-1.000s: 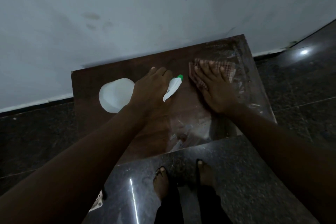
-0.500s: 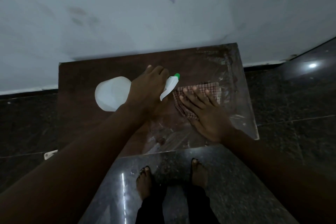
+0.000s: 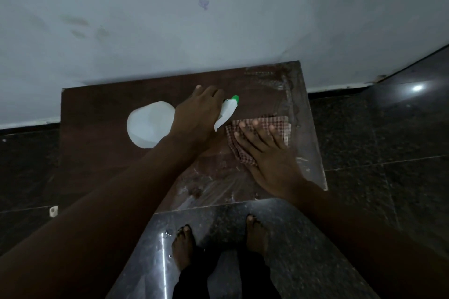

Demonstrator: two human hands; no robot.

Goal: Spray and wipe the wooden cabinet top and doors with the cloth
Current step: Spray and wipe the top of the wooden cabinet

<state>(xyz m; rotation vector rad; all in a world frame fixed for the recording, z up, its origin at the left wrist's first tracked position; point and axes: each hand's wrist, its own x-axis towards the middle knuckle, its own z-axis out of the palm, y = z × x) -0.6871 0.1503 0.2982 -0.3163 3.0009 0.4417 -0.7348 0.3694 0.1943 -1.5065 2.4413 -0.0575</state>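
The cabinet top (image 3: 102, 128) runs along the white wall (image 3: 218, 19), streaked wet toward its right edge and front right corner, dry-looking on the left, though the dim light makes that hard to judge. My left hand (image 3: 196, 116) is wrapped around the neck of the spray bottle (image 3: 149, 125), its nozzle (image 3: 227, 110) aimed right, ready for another squirt. My right hand (image 3: 269, 153) presses the checked cloth (image 3: 279, 126) flat near the right edge, fingers (image 3: 245, 141) spread for pressure. Nozzle and cloth nearly touch; nothing else crowds the top.
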